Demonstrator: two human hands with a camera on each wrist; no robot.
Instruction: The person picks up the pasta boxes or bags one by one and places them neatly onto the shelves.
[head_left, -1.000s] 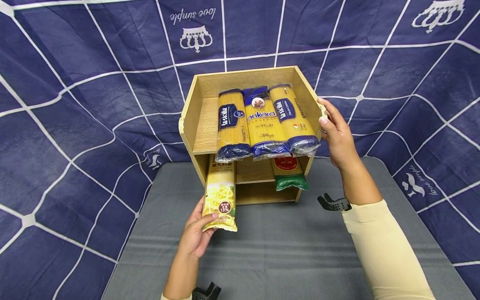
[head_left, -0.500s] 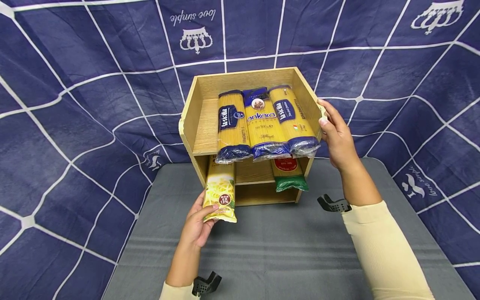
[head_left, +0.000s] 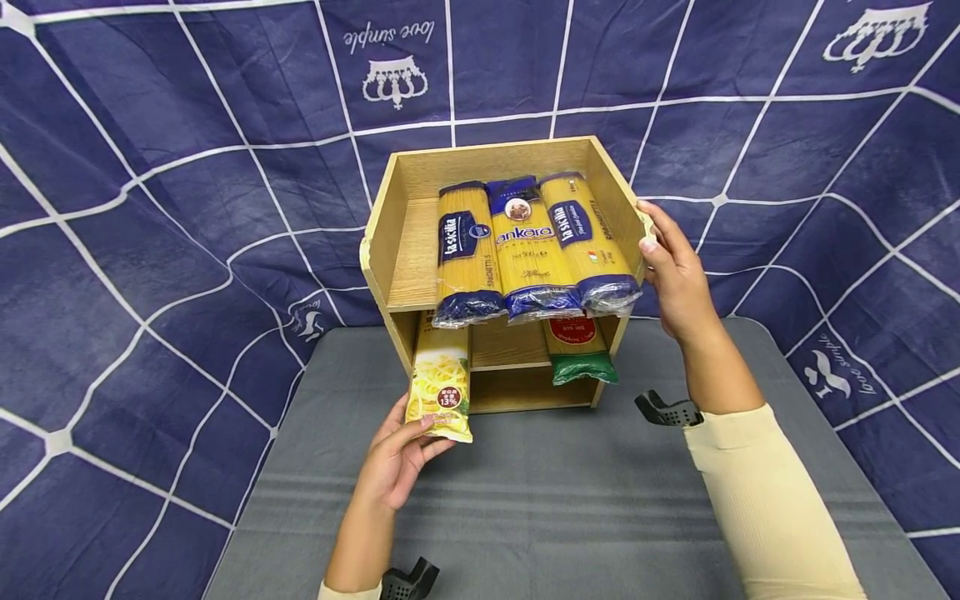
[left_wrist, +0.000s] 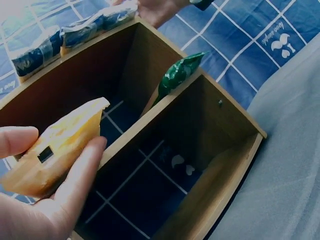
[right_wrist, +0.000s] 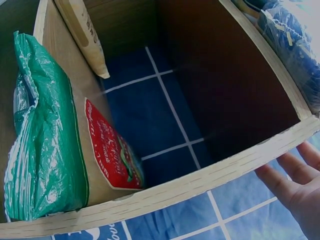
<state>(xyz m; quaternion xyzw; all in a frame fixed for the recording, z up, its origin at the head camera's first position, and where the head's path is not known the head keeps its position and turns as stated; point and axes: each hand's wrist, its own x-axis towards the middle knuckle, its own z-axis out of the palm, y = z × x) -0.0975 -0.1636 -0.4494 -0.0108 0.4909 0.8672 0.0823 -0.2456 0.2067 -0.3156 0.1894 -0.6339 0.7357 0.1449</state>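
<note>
A yellow pasta packet (head_left: pixel 441 383) lies on the middle level of the wooden shelf (head_left: pixel 378 267), at its left side, its near end jutting out in front. My left hand (head_left: pixel 393 462) pinches that end, thumb on top and fingers beneath; the left wrist view shows the packet (left_wrist: pixel 60 150) between thumb and finger. My right hand (head_left: pixel 678 279) grips the front edge of the shelf's right side panel. In the right wrist view the fingers of the right hand (right_wrist: pixel 295 180) rest at the outside of this panel.
Three blue-ended spaghetti packets (head_left: pixel 532 242) lie side by side on the top level, overhanging its front. A green-ended pasta packet (head_left: pixel 583 358) sticks out at the right of the middle level. Below is a bottom compartment (head_left: pixel 532 389). Grey cloth (head_left: pixel 540 500) covers the table.
The yellow pasta packet has slid farther into the shelf, pushed by my left hand. Fingers of the left hand have spread beneath its end. The right hand stays on the side panel.
</note>
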